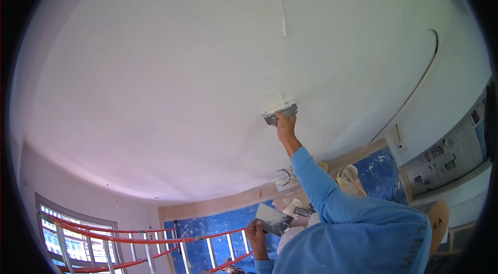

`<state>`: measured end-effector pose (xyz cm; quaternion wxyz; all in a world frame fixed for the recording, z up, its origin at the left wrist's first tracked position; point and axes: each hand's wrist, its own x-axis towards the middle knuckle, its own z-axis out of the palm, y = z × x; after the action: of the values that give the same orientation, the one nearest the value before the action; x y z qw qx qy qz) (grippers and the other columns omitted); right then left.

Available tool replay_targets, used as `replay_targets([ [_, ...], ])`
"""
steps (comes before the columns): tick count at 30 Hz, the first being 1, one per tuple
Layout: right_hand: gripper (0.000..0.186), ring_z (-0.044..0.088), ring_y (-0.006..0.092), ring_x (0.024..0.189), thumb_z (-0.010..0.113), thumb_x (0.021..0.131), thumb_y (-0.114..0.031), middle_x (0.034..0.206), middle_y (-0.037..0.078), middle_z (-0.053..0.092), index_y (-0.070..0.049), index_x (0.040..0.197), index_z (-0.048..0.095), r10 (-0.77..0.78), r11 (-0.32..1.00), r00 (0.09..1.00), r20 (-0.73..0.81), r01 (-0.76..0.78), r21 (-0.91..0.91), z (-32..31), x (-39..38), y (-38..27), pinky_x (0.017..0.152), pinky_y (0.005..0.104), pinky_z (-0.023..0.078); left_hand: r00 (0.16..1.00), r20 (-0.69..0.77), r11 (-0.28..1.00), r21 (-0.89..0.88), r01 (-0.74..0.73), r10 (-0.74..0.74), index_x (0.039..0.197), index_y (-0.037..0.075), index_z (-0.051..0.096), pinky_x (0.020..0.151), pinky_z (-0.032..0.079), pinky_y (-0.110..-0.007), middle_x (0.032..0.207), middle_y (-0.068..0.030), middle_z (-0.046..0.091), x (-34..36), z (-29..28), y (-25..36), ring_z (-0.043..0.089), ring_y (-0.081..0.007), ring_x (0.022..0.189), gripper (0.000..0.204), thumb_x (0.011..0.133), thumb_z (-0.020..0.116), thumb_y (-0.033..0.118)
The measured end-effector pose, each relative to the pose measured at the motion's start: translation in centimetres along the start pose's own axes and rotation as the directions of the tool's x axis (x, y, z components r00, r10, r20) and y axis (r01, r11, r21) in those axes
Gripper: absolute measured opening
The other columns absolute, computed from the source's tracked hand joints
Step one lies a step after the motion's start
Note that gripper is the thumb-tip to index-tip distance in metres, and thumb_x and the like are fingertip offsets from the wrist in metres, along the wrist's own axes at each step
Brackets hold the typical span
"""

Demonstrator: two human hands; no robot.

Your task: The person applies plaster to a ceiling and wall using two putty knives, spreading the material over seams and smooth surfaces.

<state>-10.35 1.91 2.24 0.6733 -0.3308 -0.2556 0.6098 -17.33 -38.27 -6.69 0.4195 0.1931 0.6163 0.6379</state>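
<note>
My right hand point(284, 127) is stretched up, fingers closed round a wide putty knife point(280, 113) whose blade lies against the white wall point(181, 77). Whitish filler coats the blade's upper edge, and a damp-looking patch of it shows just above. Higher up, a thin raised line of filler point(284, 22) runs down the wall. Lower down, my left hand point(257, 237) grips a second putty knife point(276, 220), with pale filler spread over part of its broad blade. That blade is held apart from the wall.
An orange-railed ladder point(197, 237) lies across the lower left, near a barred window point(78, 232). Blue sheeting point(223, 227) covers the floor. A bucket point(347, 174) stands by the wall's foot, right of my arm. Newspaper point(446, 157) covers a surface at the right.
</note>
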Motion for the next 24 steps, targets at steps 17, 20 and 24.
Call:
replay_targets([
  [17,0.007,0.054,0.0103,0.064,0.064,0.079,0.001,0.078,0.004,0.06,0.004,0.085,0.061,-0.353,0.898,0.932,0.085,0.362,-0.249,7.6,-0.2,-8.3,0.053,0.0288,0.041,0.996,0.084,1.0,-0.014,0.02,-0.019,0.095,-0.003,0.065,0.058,0.053,-0.027,0.078,-0.006,0.067,1.4,-0.7,-1.3,0.062,-0.0109,0.065,0.021,0.096,0.059,0.016],
  [20,0.007,0.053,0.0111,0.064,0.062,0.079,0.0,0.076,0.005,0.06,0.006,0.082,0.061,-0.349,0.871,0.931,0.102,0.363,-0.331,9.2,-0.7,-10.7,0.055,0.0298,0.042,0.997,0.073,0.999,-0.049,0.019,-0.016,0.092,-0.004,0.064,0.055,0.049,-0.026,0.075,-0.005,0.065,1.9,-0.6,-1.5,0.058,-0.0089,0.063,0.019,0.096,0.059,0.014],
  [24,0.011,0.055,0.0135,0.06,0.066,0.08,-0.002,0.079,0.006,0.061,0.004,0.087,0.062,-0.458,0.807,0.884,0.093,0.457,-0.374,11.3,-0.5,-13.8,0.049,0.03,0.043,0.995,0.096,0.999,-0.034,0.028,-0.024,0.091,-0.004,0.064,0.055,0.05,-0.026,0.076,-0.0053,0.065,1.7,0.1,0.4,0.059,-0.0094,0.063,0.018,0.096,0.059,0.014],
])
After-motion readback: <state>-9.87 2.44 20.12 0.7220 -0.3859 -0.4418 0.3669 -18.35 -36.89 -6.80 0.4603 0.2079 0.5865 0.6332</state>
